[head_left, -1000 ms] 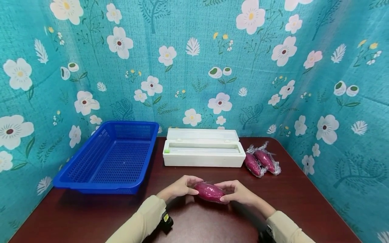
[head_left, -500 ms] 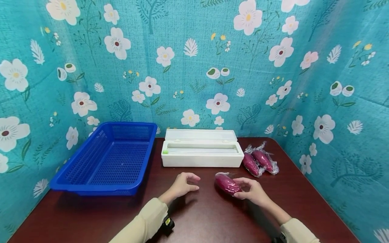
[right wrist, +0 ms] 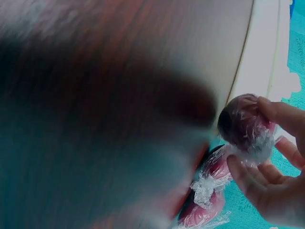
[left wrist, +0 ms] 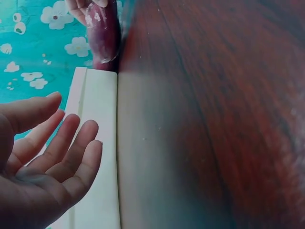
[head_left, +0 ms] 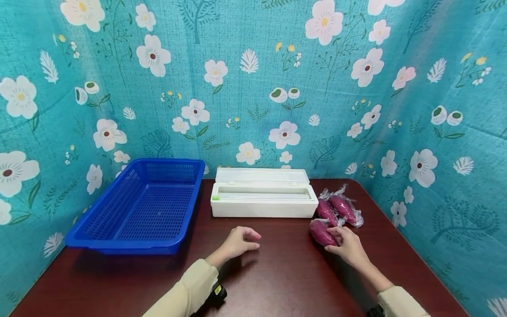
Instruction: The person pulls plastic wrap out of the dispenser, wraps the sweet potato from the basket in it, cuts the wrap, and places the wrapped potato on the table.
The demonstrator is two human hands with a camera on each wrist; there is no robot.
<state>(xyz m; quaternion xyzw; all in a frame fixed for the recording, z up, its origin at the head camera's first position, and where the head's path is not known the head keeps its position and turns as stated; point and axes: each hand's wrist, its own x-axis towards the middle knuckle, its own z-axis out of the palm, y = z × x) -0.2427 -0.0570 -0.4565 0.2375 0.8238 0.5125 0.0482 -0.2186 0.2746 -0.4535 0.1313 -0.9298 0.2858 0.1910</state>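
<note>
My right hand [head_left: 350, 250] holds a magenta sweet potato [head_left: 321, 232] wrapped in clear cling film, fingers and thumb at its near right end. Just behind it, two more wrapped sweet potatoes [head_left: 343, 208] lie side by side; the held one partly overlaps the left of them in the head view. The right wrist view shows the thumb and fingertips against the film of the held sweet potato [right wrist: 244, 125]. Mid-table, my left hand [head_left: 236, 243] hovers with fingers loosely bent and holds nothing. Its palm and relaxed fingers [left wrist: 66, 164] show in the left wrist view.
A white cling film dispenser [head_left: 264, 208] with its lid raised stands at the back of the dark red table [head_left: 277, 281]. To the left is a blue perforated plastic basket [head_left: 130, 244]. A teal floral curtain [head_left: 237, 101] surrounds the table on three sides.
The left hand has let go of the wrapped sweet potato and stayed near its place. The right hand has carried the sweet potato right and back, beside the other two.
</note>
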